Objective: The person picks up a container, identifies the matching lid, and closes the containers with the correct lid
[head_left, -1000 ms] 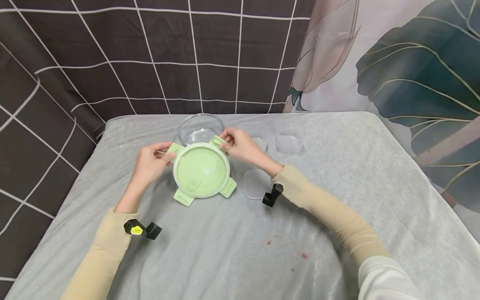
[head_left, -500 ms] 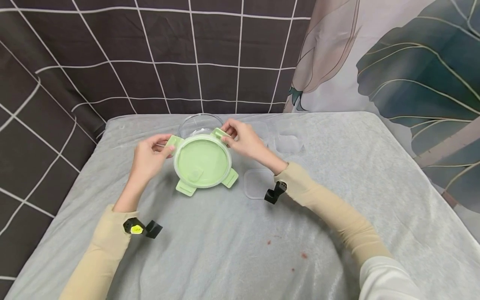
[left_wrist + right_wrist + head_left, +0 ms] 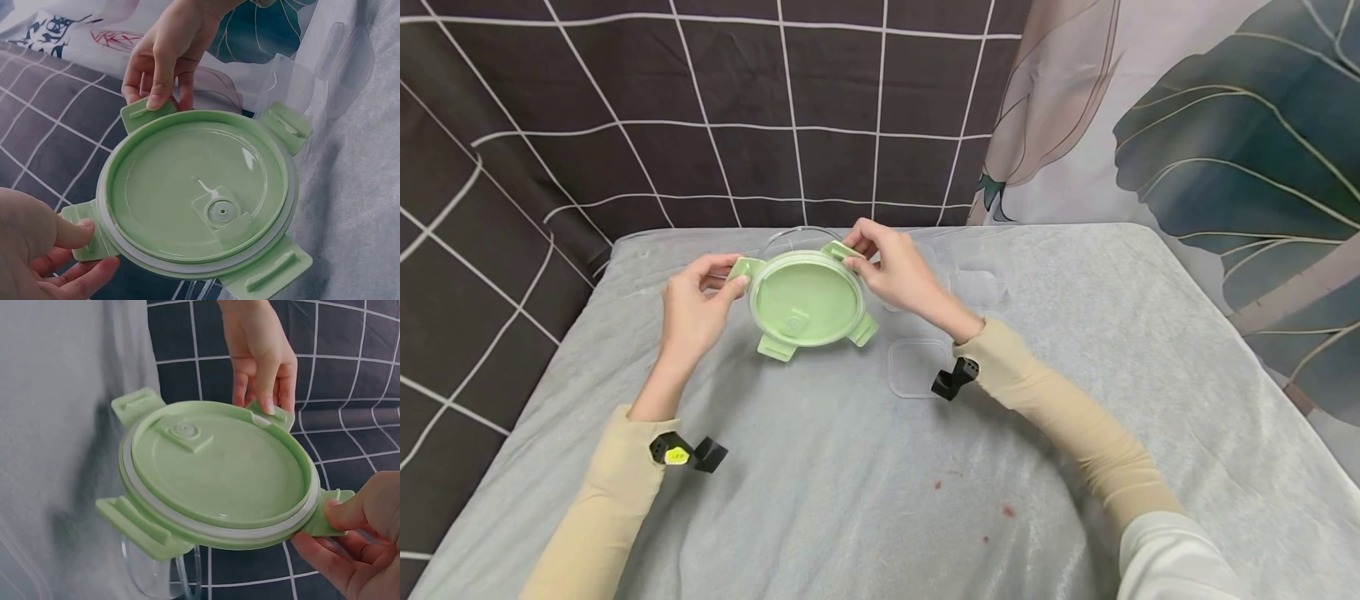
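Observation:
A round green lid (image 3: pixel 808 300) with locking flaps and a pale sealing ring is held up between both hands, its inner side facing me. My left hand (image 3: pixel 692 304) pinches the far left flap between thumb and fingers. The far right flap is pinched by my right hand (image 3: pixel 895 262). In the left wrist view, the lid (image 3: pixel 200 187) shows a small round vent. Behind it stands a round clear glass bowl (image 3: pixel 797 233), mostly covered by the lid in the head view; part of the bowl (image 3: pixel 144 569) shows below the lid in the right wrist view.
Right of the lid, a clear square lid (image 3: pixel 913 368) lies flat on the grey cloth (image 3: pixel 820 483). Clear plastic containers (image 3: pixel 977 283) stand farther back, partly behind my right hand. A dark gridded curtain (image 3: pixel 835 100) hangs beyond the far edge.
Both hands have raised the green lid and moved it away from me. It has tilted flatter and now hides more of the glass bowl.

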{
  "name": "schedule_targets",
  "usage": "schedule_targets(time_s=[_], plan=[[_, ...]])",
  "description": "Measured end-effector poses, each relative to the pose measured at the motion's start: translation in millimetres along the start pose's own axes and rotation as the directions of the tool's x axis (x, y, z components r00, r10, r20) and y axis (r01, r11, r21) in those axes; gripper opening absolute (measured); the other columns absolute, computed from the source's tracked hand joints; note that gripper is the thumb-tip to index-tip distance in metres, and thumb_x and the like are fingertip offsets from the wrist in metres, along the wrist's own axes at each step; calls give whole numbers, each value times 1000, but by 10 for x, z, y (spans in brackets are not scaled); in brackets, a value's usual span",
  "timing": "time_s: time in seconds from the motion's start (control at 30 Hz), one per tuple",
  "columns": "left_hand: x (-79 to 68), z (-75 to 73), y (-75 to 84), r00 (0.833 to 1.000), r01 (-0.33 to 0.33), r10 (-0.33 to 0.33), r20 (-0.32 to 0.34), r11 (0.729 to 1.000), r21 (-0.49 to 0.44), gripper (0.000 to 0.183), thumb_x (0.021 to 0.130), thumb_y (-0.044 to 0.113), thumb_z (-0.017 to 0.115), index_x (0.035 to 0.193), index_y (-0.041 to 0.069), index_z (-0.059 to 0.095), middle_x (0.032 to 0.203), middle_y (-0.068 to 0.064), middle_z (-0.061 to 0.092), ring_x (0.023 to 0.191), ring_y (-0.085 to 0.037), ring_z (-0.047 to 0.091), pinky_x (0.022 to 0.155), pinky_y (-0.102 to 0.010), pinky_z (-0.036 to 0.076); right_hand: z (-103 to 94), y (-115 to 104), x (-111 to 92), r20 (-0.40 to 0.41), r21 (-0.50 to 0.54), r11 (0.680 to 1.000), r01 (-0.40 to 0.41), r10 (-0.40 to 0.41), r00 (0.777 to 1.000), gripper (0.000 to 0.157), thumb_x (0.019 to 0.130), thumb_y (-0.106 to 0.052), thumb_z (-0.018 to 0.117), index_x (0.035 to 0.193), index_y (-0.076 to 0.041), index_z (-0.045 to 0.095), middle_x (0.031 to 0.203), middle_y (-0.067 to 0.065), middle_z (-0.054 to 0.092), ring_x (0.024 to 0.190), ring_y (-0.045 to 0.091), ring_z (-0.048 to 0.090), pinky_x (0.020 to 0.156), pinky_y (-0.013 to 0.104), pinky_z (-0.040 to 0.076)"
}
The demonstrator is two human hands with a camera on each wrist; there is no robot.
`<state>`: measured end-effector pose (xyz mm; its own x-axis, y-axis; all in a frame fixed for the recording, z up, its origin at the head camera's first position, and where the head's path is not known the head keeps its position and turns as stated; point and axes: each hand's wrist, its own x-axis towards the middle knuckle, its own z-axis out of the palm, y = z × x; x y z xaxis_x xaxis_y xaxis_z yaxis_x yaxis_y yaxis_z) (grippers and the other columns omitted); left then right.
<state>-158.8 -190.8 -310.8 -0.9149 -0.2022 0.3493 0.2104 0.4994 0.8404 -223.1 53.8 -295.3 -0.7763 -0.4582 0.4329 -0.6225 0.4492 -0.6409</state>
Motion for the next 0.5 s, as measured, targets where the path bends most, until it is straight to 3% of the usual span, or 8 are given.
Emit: schedule_targets(time_s=[0.2,0.5], plan=[[30,-7,19,999,-20,18,-52,999,-47,24,87,2,67,110,-4,67,82,19,60,71,7,58,68,-6,51,-59,-51,14,-37,-5,998,66,-66,997,7,87,-1,66,93,-2,62,85,8,68,77,16,64,61,23,53],[59,-19,83,993,-58,50,-107,996,-74,24,86,3,69,108,-5,67,84,23,59,77,5,59,71,-6,51,-145,-115,70,-30,-7,994,106,-106,994,7,87,-1,67,91,-2,62,89,8,66,82,14,64,67,22,57]])
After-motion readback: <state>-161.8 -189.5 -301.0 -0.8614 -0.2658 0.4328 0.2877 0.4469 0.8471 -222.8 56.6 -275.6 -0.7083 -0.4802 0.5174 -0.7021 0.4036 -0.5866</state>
